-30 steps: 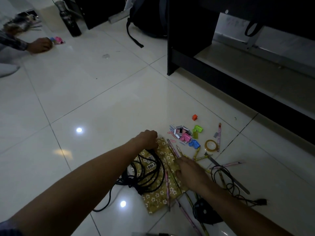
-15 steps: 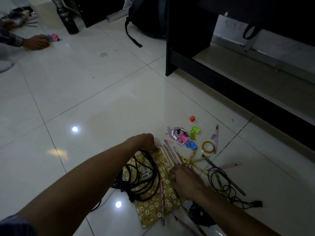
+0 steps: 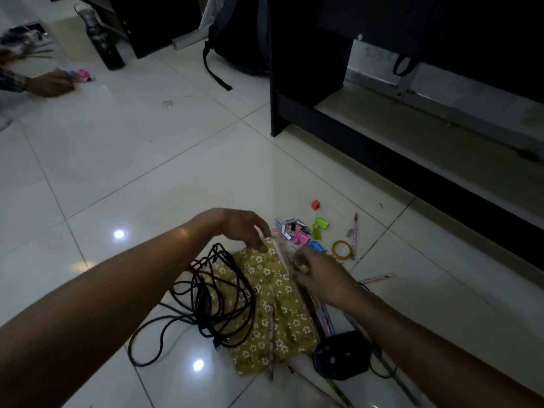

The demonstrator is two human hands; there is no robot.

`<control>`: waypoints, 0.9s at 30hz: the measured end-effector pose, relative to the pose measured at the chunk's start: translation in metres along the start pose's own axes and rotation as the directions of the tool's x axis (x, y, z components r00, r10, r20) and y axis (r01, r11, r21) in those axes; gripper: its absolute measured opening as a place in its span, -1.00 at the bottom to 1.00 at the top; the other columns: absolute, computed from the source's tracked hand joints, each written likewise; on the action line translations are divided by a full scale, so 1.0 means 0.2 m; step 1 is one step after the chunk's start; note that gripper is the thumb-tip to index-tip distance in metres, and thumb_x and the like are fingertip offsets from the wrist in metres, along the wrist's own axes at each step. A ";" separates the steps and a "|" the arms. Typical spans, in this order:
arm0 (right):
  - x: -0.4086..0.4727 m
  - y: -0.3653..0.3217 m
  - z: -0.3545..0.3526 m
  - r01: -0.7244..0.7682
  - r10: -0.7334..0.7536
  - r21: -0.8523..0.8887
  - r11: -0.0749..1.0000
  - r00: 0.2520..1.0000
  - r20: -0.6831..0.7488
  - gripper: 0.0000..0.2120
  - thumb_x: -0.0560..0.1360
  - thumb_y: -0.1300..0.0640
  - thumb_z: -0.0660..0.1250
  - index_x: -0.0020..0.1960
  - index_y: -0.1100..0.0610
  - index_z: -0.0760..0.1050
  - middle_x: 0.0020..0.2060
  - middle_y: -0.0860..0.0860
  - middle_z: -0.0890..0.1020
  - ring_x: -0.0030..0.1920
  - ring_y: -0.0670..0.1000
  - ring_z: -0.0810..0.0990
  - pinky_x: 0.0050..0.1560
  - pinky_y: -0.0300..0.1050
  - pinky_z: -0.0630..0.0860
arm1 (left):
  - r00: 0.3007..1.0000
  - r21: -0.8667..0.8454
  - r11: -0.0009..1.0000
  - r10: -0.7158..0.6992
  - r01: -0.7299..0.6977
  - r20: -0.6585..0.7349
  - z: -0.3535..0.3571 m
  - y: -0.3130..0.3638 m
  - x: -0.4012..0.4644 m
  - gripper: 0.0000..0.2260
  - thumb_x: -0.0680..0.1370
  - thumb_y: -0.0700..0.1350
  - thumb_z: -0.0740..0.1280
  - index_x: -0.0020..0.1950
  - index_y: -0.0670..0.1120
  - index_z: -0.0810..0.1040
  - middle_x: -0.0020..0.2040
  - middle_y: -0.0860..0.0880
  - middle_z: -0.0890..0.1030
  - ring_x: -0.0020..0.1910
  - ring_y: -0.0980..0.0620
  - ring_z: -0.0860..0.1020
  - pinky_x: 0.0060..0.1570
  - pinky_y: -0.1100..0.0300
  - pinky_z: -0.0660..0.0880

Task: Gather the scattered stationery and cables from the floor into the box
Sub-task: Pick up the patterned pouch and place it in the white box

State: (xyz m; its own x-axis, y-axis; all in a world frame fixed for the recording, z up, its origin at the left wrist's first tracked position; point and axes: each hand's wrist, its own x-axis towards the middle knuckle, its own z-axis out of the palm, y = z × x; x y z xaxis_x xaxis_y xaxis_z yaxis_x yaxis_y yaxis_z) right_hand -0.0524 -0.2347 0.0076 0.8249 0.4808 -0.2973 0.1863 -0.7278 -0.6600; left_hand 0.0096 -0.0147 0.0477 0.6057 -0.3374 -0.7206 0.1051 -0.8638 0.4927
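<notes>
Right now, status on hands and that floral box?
Left hand pinches the mustard floral box at its far edge. Right hand grips pencils. Black coiled cable lies across the box.

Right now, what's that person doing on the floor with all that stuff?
A person is tidying up stationery and cables. Their left hand holds the top edge of a yellow flowery pouch, and their right hand pinches pencils at its side. A black cable lies tangled on the pouch. Colourful clips and a tape roll still lie on the floor.
</notes>
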 end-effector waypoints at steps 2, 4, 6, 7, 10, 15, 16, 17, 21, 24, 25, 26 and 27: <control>0.01 -0.01 -0.08 -0.099 0.083 0.207 0.973 0.993 0.087 -0.56 0.52 -0.01 0.36 0.35 0.01 0.36 0.09 -0.05 0.57 0.07 -0.03 0.58 -0.07 -0.21 0.46 | 0.995 0.047 0.994 0.102 -0.101 -0.023 -0.03 0.10 -0.05 -0.73 0.50 -0.10 0.43 0.15 -0.19 0.60 0.08 -0.20 0.65 -0.05 0.04 0.53 0.16 0.05 0.46; 0.00 -0.02 -0.14 -0.136 0.068 0.326 0.935 0.975 0.211 -0.57 0.51 -0.06 0.37 0.32 0.00 0.39 0.03 -0.04 0.62 -0.04 -0.09 0.62 -0.09 -0.23 0.50 | 0.985 0.066 0.984 0.171 -0.168 -0.038 -0.05 0.18 -0.09 -0.77 0.49 -0.06 0.44 0.07 -0.16 0.65 0.01 -0.16 0.67 -0.08 0.08 0.54 0.10 0.09 0.47; -0.02 -0.03 -0.17 -0.164 0.036 0.422 0.891 0.955 0.295 -0.59 0.49 -0.01 0.40 0.30 0.05 0.45 0.08 -0.02 0.64 0.03 -0.07 0.63 0.09 -0.16 0.56 | 0.973 0.075 0.973 0.223 -0.218 -0.066 -0.06 0.25 -0.15 -0.80 0.49 -0.04 0.43 0.01 -0.14 0.66 -0.09 -0.08 0.67 -0.13 0.11 0.54 0.00 0.17 0.45; -0.03 -0.03 -0.18 -0.163 0.031 0.407 0.899 0.949 0.313 -0.58 0.48 0.02 0.42 0.30 0.06 0.46 0.14 0.00 0.63 0.11 -0.02 0.62 0.19 -0.07 0.54 | 0.964 0.088 0.966 0.249 -0.242 -0.090 -0.06 0.28 -0.17 -0.81 0.49 -0.03 0.43 0.00 -0.13 0.66 -0.12 -0.04 0.65 -0.14 0.12 0.53 -0.02 0.18 0.45; -0.07 -0.01 -0.21 -0.108 0.033 0.249 0.962 0.957 0.288 -0.57 0.45 0.10 0.45 0.28 0.09 0.47 0.19 0.02 0.60 0.17 0.04 0.58 0.26 0.02 0.50 | 0.929 0.137 0.947 0.314 -0.291 -0.197 -0.08 0.36 -0.23 -0.84 0.50 -0.02 0.41 -0.02 -0.09 0.65 -0.13 0.02 0.66 -0.13 0.09 0.57 0.01 0.15 0.48; -0.15 0.01 -0.36 -0.075 0.050 0.264 0.962 0.994 0.101 -0.79 0.45 0.13 0.43 0.07 0.00 0.58 0.02 -0.04 0.66 0.04 -0.03 0.61 0.07 -0.22 0.54 | 0.800 0.117 0.913 0.399 -0.390 -0.449 -0.12 0.50 -0.33 -0.84 0.52 0.03 0.39 -0.03 -0.04 0.66 -0.11 0.02 0.69 -0.08 0.06 0.63 0.00 0.12 0.54; -0.18 0.01 -0.43 -0.050 0.041 0.233 0.971 0.998 0.042 -0.88 0.44 0.12 0.43 -0.05 -0.06 0.59 -0.07 -0.09 0.66 -0.03 -0.06 0.62 -0.04 -0.29 0.53 | 0.769 0.063 0.899 0.406 -0.434 -0.494 -0.12 0.53 -0.35 -0.81 0.51 0.06 0.38 -0.05 -0.03 0.67 -0.11 0.02 0.69 -0.08 0.06 0.64 0.00 0.13 0.55; -0.22 0.02 -0.51 -0.020 0.024 0.143 0.990 0.999 -0.027 -0.91 0.44 0.11 0.42 -0.14 -0.08 0.58 -0.15 -0.12 0.66 -0.09 -0.07 0.62 -0.13 -0.30 0.52 | 0.750 -0.010 0.880 0.400 -0.476 -0.527 -0.12 0.56 -0.38 -0.76 0.51 0.12 0.36 -0.07 -0.03 0.67 -0.11 0.01 0.70 -0.07 0.04 0.65 0.01 0.14 0.56; -0.47 0.08 -0.80 0.123 -0.194 -0.279 0.952 0.950 -0.243 -0.83 0.49 0.13 0.39 0.05 -0.07 0.62 -0.10 -0.19 0.59 -0.03 -0.05 0.59 -0.10 -0.12 0.49 | 0.788 -0.221 0.849 0.306 -0.480 -0.534 -0.15 0.67 -0.40 -0.56 0.51 0.29 0.24 -0.01 -0.03 0.67 -0.05 0.03 0.70 -0.04 0.04 0.65 0.10 0.16 0.50; -0.74 0.15 -0.99 0.193 -0.433 -0.612 0.767 0.859 -0.272 -0.71 0.46 0.19 0.42 0.17 0.02 0.61 0.05 -0.04 0.63 0.04 0.07 0.61 -0.06 -0.05 0.53 | 0.823 -0.310 0.861 0.193 -0.403 -0.534 -0.08 0.75 -0.30 -0.66 0.51 0.16 0.33 0.15 -0.02 0.61 0.06 0.05 0.65 0.05 0.07 0.61 0.07 0.14 0.52; -0.84 0.18 -1.04 0.188 -0.483 -0.697 0.692 0.838 -0.254 -0.70 0.44 0.21 0.44 0.17 0.05 0.62 0.06 0.01 0.64 0.05 0.10 0.62 -0.06 -0.04 0.55 | 0.850 -0.357 0.852 0.175 -0.384 -0.497 -0.04 0.79 -0.26 -0.65 0.51 0.14 0.34 0.18 -0.04 0.59 0.09 0.04 0.64 0.07 0.06 0.60 0.09 0.11 0.54; -0.93 0.22 -1.09 0.178 -0.514 -0.754 0.632 0.824 -0.236 -0.69 0.44 0.23 0.44 0.17 0.08 0.62 0.06 0.05 0.65 0.07 0.13 0.62 -0.05 -0.01 0.58 | 0.879 -0.402 0.838 0.174 -0.369 -0.444 0.02 0.84 -0.22 -0.65 0.51 0.13 0.35 0.19 -0.05 0.58 0.11 0.02 0.64 0.08 0.04 0.61 0.11 0.08 0.55; -1.02 0.25 -1.13 0.165 -0.533 -0.788 0.594 0.814 -0.231 -0.70 0.44 0.25 0.43 0.17 0.11 0.62 0.07 0.09 0.64 0.09 0.15 0.62 -0.02 0.04 0.60 | 0.904 -0.437 0.825 0.190 -0.359 -0.383 0.07 0.90 -0.19 -0.64 0.51 0.14 0.35 0.19 -0.05 0.58 0.11 0.00 0.65 0.08 0.02 0.62 0.11 0.07 0.56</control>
State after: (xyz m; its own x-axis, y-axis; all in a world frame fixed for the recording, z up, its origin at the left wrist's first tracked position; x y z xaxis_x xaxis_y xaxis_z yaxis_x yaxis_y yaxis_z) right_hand -0.0913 -0.4803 0.1907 0.6956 0.6661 0.2694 0.6670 -0.7380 0.1027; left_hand -0.0058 -0.1624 0.1566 0.8695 -0.3263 -0.3708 0.2138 -0.4282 0.8780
